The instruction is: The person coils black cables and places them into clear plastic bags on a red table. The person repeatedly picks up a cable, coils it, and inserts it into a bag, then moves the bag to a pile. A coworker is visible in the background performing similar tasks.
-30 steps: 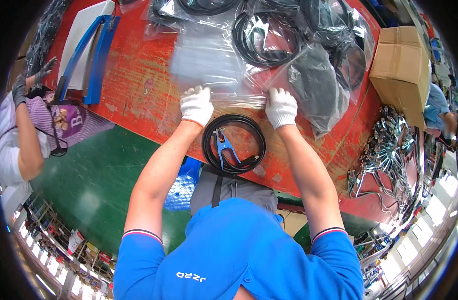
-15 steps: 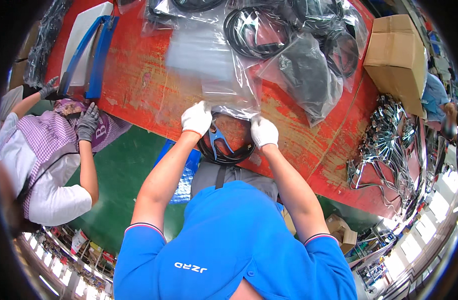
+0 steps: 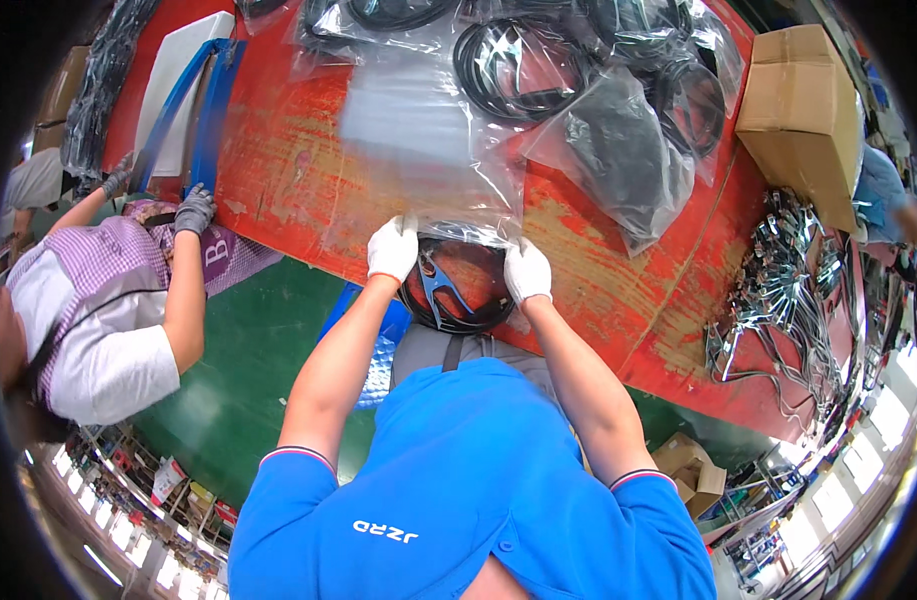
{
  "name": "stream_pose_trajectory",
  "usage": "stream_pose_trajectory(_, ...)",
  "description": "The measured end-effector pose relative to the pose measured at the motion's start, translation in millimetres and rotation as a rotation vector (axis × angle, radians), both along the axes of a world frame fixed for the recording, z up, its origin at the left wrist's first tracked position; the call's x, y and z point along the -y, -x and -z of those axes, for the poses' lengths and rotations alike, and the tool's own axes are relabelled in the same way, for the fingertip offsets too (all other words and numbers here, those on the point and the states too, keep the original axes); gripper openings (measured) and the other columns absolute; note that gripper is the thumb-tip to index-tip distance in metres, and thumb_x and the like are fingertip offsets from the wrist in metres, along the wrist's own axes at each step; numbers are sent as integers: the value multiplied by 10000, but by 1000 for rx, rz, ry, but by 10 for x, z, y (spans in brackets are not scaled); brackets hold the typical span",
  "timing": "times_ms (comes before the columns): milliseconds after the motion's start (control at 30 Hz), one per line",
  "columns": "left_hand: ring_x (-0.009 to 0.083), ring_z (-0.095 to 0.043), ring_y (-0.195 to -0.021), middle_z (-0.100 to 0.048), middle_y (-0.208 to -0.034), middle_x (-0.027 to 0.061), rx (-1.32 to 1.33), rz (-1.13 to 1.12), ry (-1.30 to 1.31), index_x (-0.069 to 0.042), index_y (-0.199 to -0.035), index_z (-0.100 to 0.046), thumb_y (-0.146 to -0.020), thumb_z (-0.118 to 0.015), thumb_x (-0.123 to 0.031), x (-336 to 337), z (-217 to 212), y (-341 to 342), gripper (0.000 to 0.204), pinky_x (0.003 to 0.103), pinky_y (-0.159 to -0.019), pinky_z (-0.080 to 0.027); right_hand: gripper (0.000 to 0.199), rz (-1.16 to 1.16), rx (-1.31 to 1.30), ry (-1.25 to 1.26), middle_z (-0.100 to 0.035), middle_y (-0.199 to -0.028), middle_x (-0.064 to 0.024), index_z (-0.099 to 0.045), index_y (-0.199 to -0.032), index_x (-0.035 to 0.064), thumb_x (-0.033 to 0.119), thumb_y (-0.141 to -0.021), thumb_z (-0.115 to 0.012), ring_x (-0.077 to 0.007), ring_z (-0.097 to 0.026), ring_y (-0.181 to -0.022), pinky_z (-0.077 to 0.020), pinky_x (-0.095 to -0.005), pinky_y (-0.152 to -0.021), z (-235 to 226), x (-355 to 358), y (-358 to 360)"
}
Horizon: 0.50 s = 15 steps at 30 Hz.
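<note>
My left hand (image 3: 393,249), in a white glove, is closed on the left side of a clear plastic bag (image 3: 463,190) near the table's front edge. Gripping the bag's right side is my right hand (image 3: 527,270), gloved the same way. The near end of the bag is stretched between both hands. Just below it, between my wrists, sits a coil of black cable (image 3: 465,322). Inside the coil's ring shows a blue, forked piece (image 3: 436,283); whether it is attached to the cable I cannot tell. How far the coil sits within the bag is unclear.
Bagged black cable coils (image 3: 518,75) lie across the far side of the worn red table (image 3: 288,190). A cardboard box (image 3: 798,110) and a heap of cables with metal connectors (image 3: 778,290) are at right. On the left, a grey-gloved co-worker (image 3: 108,290) handles a blue long-armed device (image 3: 210,120).
My hands keep hold of the bag, with little movement. The co-worker's nearer gloved hand has gone up onto the blue device's near end. The whole view has shifted slightly.
</note>
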<state>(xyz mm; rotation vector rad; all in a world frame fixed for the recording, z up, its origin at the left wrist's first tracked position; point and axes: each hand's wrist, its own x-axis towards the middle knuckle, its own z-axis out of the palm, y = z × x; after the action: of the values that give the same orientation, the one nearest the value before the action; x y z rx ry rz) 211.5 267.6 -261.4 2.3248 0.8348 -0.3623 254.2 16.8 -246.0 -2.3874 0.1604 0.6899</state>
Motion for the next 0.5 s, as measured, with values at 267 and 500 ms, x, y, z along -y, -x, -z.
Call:
stream_pose_trajectory(267, 483, -702, -997, -730, -1014, 287, -163, -109, -144, -16, -965, -780, -968, -542, -434, 65, -38, -151, 482, 548, -898, -553, 581, 177, -44, 169, -707, -1019, -311, -749, -979, -32, 426, -1045, -398, -499, -672, -1011, -508, -557, -915, 75, -176, -114)
stream_pose_trajectory(500, 469, -713, -1003, -730, -1013, 301, -189, -56, -148, 9, -963, -775, -949, -562, -411, 47, -68, -182, 471, 545, -913, -559, 591, 259, 8, 196, -714, -981, -307, -754, -958, -34, 437, -1038, -405, -507, -684, -972, -525, -558, -890, 143, -187, -56)
